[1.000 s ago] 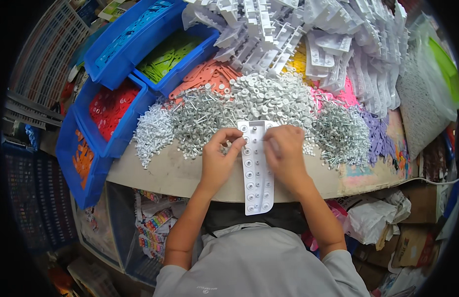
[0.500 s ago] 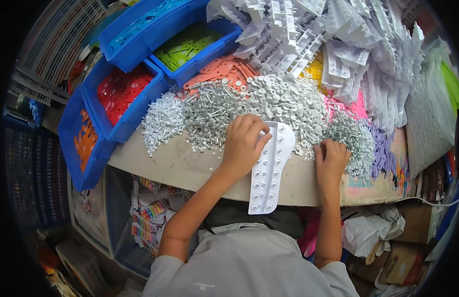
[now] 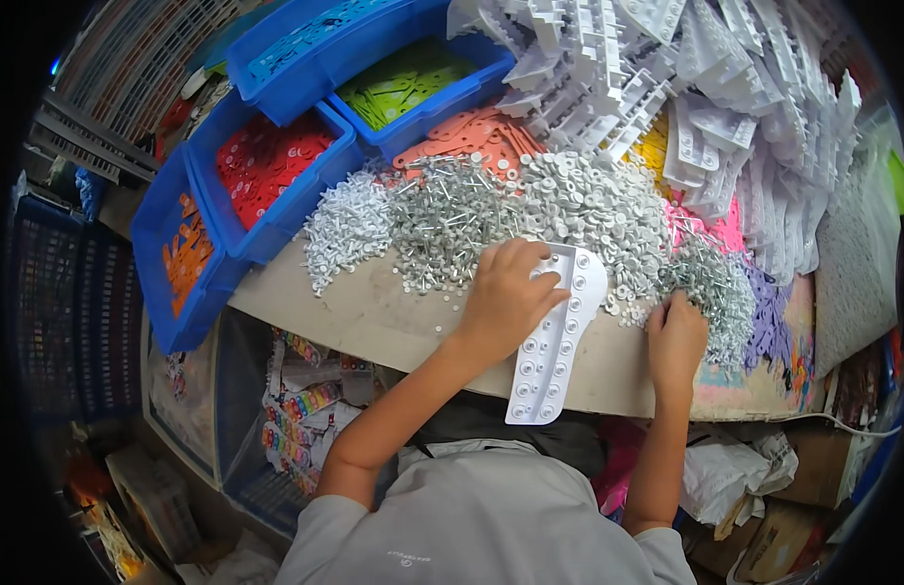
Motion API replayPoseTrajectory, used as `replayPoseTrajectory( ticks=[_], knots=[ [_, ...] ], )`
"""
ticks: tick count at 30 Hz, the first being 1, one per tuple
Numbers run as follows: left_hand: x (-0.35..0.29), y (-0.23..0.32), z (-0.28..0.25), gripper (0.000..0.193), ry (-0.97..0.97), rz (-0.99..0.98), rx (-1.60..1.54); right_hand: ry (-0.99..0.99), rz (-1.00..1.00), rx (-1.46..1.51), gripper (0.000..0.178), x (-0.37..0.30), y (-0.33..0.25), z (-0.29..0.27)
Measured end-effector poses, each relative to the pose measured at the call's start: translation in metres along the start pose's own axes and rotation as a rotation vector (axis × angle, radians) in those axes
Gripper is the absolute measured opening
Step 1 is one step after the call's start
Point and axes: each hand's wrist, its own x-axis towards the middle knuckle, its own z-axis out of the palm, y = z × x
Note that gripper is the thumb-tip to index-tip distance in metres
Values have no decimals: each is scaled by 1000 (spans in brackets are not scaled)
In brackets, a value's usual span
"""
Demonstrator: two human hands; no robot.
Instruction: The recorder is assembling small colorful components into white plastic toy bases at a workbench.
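A long white plastic panel point(image 3: 544, 366) with two rows of round sockets lies at the table's front, its narrow end jutting past the edge. Over its upper left side is my left hand point(image 3: 508, 297), fingers curled and thumb on the panel, closed on it. Whether a small part is also between those fingertips is hidden. My right hand point(image 3: 679, 341) is closed, fingertips together at the near edge of a heap of silvery metal pins point(image 3: 710, 278); anything in them is too small to make out. Beyond the panel spreads a heap of small white round caps point(image 3: 598, 200).
More metal pins point(image 3: 447, 219) and small white pegs point(image 3: 345, 229) are heaped leftward. Blue bins point(image 3: 239, 258) hold red, orange, green and blue flat pieces. White panels point(image 3: 608, 68) are stacked high at the back. Purple pieces point(image 3: 767, 317) lie far right, beside a filled clear bag point(image 3: 857, 253).
The whole view has shifted, putting the table farther right in the picture. My left thumb is slightly lower on the panel. My right fingers have drawn closer together at the pins.
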Motion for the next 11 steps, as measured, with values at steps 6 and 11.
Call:
replayPoseTrajectory(
  ticks=[6, 11],
  knots=[
    [-16, -26, -46, 10, 103, -229, 285, -58, 180, 431, 3, -8, -20, -37],
    [-28, -38, -38, 9, -20, -270, 348, 125, -267, 628, 12, -13, -54, -30]
  ],
)
